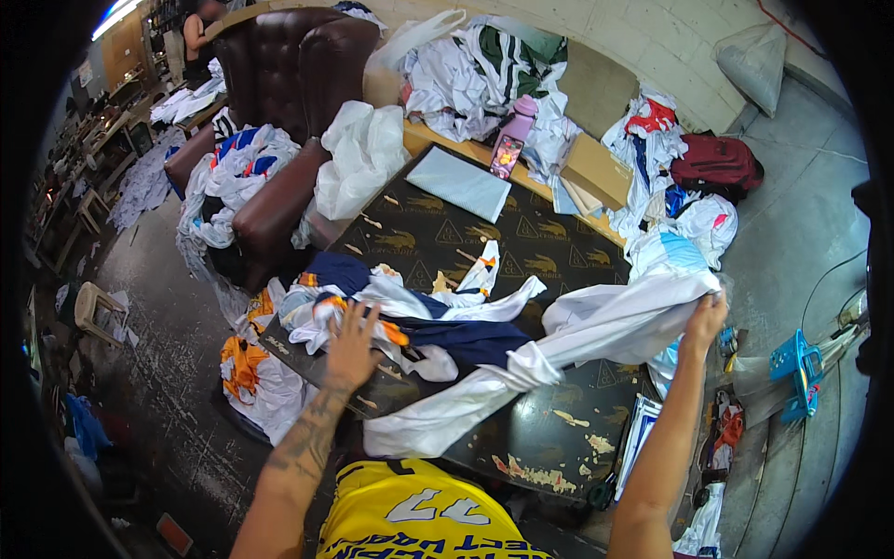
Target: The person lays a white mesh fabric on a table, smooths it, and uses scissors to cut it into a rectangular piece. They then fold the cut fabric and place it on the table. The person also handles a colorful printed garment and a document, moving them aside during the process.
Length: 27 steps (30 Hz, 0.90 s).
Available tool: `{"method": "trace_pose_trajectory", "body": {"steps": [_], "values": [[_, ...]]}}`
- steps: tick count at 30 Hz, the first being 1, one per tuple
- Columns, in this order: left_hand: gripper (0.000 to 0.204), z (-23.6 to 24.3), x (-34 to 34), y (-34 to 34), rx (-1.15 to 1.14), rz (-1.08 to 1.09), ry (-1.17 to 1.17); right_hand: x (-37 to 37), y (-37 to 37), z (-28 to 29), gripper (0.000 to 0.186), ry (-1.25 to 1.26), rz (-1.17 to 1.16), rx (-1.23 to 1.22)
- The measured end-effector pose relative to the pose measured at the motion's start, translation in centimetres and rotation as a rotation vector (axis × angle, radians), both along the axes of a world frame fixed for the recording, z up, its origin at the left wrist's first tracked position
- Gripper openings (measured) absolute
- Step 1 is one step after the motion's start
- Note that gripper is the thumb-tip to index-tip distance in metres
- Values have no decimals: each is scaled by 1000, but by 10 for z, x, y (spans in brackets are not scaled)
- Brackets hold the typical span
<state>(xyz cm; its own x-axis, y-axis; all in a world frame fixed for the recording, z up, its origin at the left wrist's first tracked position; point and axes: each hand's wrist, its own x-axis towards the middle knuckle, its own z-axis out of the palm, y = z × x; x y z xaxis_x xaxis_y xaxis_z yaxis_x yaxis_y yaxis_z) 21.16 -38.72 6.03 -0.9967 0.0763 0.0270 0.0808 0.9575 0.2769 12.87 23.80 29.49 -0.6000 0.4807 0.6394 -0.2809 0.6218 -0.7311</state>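
My right hand (705, 322) is closed on one end of a long white cloth (610, 312). That cloth stretches leftward across the dark table (521, 438), bunched or knotted near its middle, and its other end lies at the table's near edge. My left hand (353, 345) has its fingers spread over a heap of garment pieces in white and orange. Beside that hand a navy cloth (470, 341) lies partly under the white one. Whether the left palm presses on the heap is hard to tell.
At the table's far side are a light flat sheet (458, 181), a phone (506, 156), a pink bottle (520, 119) and a cardboard box (597, 171). Cloth piles surround the table. A brown armchair (279, 84) stands at far left, a maroon backpack (712, 166) at right.
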Motion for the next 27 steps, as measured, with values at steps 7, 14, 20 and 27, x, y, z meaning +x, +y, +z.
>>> {"method": "trace_pose_trajectory", "body": {"steps": [7, 14, 20, 27], "values": [[53, -11, -54, -148, 9, 117, 391, 41, 49, 32, 21, 11, 157, -114], [58, -29, -21, -131, 67, 71, 141, 61, 32, 73, 19, -57, 128, -119], [67, -56, -6, -94, -93, 167, 141, 94, 21, 60, 18, -262, 199, -345], [71, -64, 0, -97, -48, 211, 115, 219, -125, -150, 162, -1509, 456, 615]]}}
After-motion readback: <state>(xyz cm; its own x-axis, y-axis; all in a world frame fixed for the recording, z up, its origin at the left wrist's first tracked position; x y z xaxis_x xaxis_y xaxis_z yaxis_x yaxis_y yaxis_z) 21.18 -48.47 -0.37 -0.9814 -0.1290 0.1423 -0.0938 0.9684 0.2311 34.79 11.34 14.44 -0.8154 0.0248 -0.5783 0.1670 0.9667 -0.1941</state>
